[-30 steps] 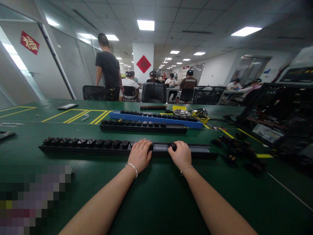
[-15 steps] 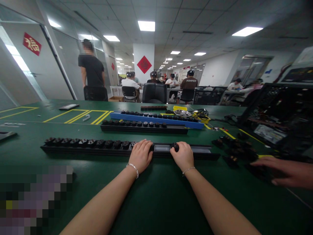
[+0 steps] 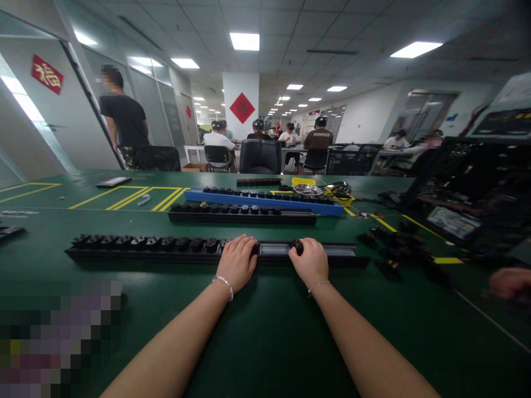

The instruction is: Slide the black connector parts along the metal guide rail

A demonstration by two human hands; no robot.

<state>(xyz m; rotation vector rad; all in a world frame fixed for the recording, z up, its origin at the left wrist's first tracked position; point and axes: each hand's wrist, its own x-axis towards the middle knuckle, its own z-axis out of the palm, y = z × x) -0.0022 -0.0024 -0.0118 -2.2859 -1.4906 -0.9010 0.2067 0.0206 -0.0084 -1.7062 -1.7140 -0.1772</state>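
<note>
A long black rail lies across the green table in front of me. Small round black modules stand in a row in its left part, while a grey channel shows between my hands. My left hand is closed over the right end of that row, its fingers around a black module partly hidden beneath them. Farther right, my right hand pinches another black module at the channel. The undersides of both held modules are hidden.
Behind lie a shorter black rail and a blue rail, both with modules. Loose black modules are heaped on the right, near a co-worker's hand. A metal dish sits farther back.
The co-worker's hand on the right has drawn back from the loose modules towards the right edge. A standing person in the background has moved left. My hands keep nearly the same place.
</note>
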